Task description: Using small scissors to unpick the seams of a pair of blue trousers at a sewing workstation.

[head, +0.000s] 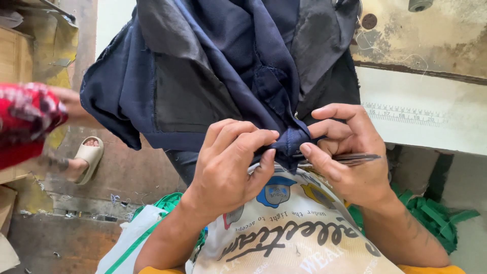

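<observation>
Both hands pinch a bunched corner of the navy garment (203,66), left hand (228,162) gripping cloth, right hand (350,157) also clasping slim snips (355,159), apparently mid-trimming; careful blade placement seems needed.

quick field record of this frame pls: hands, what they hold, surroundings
left hand: pinches a fold of the navy garment
right hand: pinches the same fold, also holds small metal snips
garment: hangs bunched above the lap
table: at right, worn, with printed ruler
green fabric strips: lower right
other person: sandalled foot at left
</observation>
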